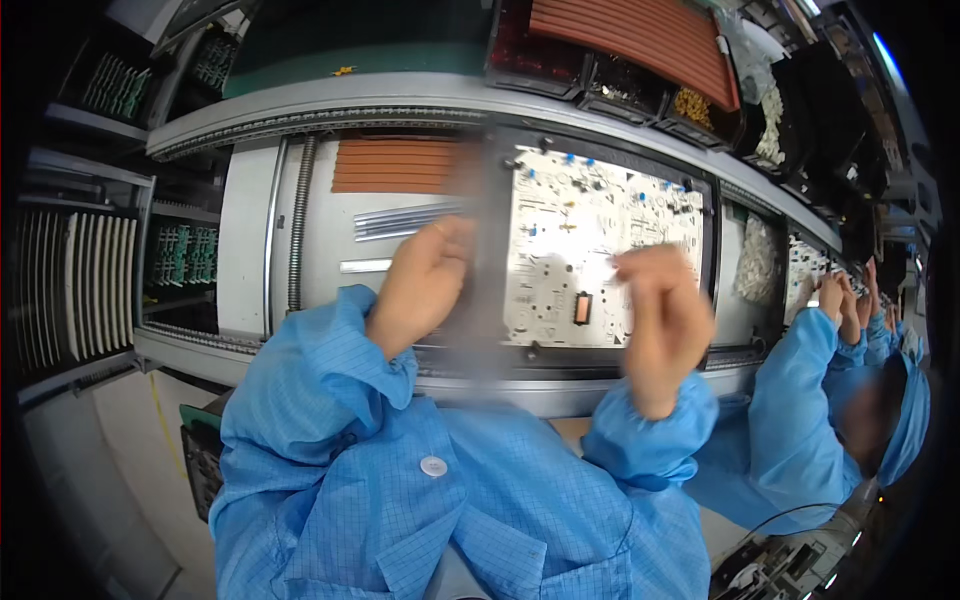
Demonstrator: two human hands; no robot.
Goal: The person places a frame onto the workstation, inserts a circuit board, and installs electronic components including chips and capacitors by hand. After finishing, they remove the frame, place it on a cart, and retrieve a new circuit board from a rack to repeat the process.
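Observation:
A white circuit board lies in a dark frame in front of me. It carries blue, black and yellowish parts, and an orange-topped black part stands near its lower edge. My right hand is over the board's right half, its fingers drawn together and smeared by motion; anything in them is too small to make out. My left hand is closed left of the board, its fingertips at a blurred grey strip along the frame's left side. Whether it grips that strip is unclear.
Orange ribbed strips and clear tubes lie beyond my left hand. Bins hold small yellow parts at the back right, under more orange strips. Racks of boards stand left. A co-worker sits right.

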